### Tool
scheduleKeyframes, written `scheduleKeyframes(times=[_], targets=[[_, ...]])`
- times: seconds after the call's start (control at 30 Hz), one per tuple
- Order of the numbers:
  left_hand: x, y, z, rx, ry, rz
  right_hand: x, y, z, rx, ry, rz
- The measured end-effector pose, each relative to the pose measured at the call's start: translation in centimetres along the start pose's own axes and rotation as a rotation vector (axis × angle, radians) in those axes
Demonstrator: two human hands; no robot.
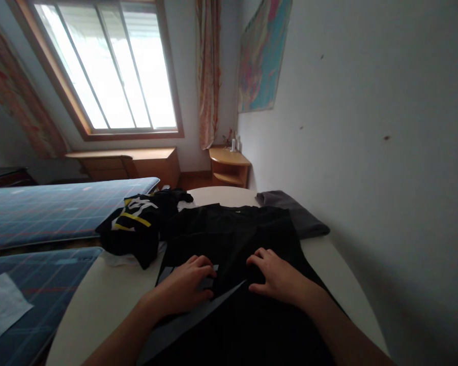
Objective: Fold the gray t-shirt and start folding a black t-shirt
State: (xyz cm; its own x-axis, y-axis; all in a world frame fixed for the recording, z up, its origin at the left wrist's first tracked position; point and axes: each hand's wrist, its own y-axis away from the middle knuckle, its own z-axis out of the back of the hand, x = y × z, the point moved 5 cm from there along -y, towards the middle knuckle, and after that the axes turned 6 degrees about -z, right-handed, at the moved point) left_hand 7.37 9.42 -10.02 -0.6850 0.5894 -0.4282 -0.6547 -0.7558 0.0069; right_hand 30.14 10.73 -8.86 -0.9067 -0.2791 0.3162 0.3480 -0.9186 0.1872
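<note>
A black T-shirt lies spread over a round white table, its neckline at the far side. Grey patches show on it around my left hand, which rests on the shirt's left part, fingers bent and thumb apart. To the right, my right hand touches the cloth with curved fingers, thumb also apart from them. Neither hand visibly pinches the fabric. The undersides of the fingers are hidden. Both forearms cross over the near part of the shirt.
A crumpled black garment with yellow and white print lies at the table's left. Folded dark grey cloth sits at the far right, near the wall. The white tabletop borders blue plaid mattresses; a small corner shelf stands beyond.
</note>
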Motion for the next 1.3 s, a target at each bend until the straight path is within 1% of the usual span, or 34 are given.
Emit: scheduleKeyframes(times=[0.1,0.17,0.27,0.3,0.33,0.4,0.43,0.47,0.5,0.53,0.63,0.73,0.83,0.93,1.0,1.07,1.13,1.23,1.3], targets=[[-0.8,0.4,0.6,0.041,0.020,0.015,1.2,1.3,-0.2,0.073,0.080,-0.025],[-1.4,0.7,0.9,0.091,0.088,0.034,1.8,2.5,-0.4,0.128,0.120,-0.040],[-1.9,0.6,0.9,0.162,0.183,0.049,2.6,4.4,-0.5,0.212,0.112,0.001],[-1.9,0.5,0.9,0.149,0.182,0.045,2.8,4.7,-0.5,0.234,0.102,0.031],[-1.7,0.2,0.9,0.103,0.159,0.034,2.9,4.9,-0.4,0.239,0.093,0.062],[-1.2,-0.2,1.0,-0.042,0.073,-0.001,2.6,4.7,0.0,0.182,0.088,0.103],[-0.7,-0.4,0.9,-0.107,0.024,-0.014,2.2,4.4,0.2,0.123,0.088,0.110],[-0.2,-0.4,0.6,-0.145,-0.017,-0.018,1.8,4.1,0.3,0.058,0.088,0.107],[0.4,-0.5,0.2,-0.150,-0.043,-0.008,1.3,3.7,0.3,0.002,0.085,0.095],[1.0,-0.5,-0.2,-0.129,-0.056,0.013,0.7,3.4,0.2,-0.030,0.080,0.078],[2.1,-0.3,-1.1,-0.044,-0.061,0.062,-0.5,2.8,-0.4,-0.017,0.068,0.029],[1.7,0.0,-0.7,-0.049,-0.081,0.044,-0.6,2.3,-0.1,-0.002,0.093,0.015],[0.9,0.1,0.0,-0.063,-0.098,0.038,-0.1,1.2,0.6,-0.025,0.138,0.024],[0.7,0.0,0.4,-0.071,-0.120,0.067,0.0,-0.7,0.8,-0.129,0.193,0.031],[1.1,-0.2,0.5,-0.091,-0.134,0.112,-0.8,-2.1,0.4,-0.216,0.213,-0.003],[1.8,-0.5,0.6,-0.142,-0.152,0.160,-2.1,-3.4,-0.5,-0.279,0.204,-0.069],[2.4,-0.8,1.1,-0.250,-0.219,0.181,-3.5,-4.4,-1.5,-0.311,0.169,-0.121],[3.5,-0.5,2.4,-0.475,-0.405,0.195,-4.9,-5.1,-2.8,-0.304,0.106,-0.115],[4.7,-0.1,3.2,-0.573,-0.498,0.259,-5.2,-5.1,-3.1,-0.294,0.078,-0.089]])
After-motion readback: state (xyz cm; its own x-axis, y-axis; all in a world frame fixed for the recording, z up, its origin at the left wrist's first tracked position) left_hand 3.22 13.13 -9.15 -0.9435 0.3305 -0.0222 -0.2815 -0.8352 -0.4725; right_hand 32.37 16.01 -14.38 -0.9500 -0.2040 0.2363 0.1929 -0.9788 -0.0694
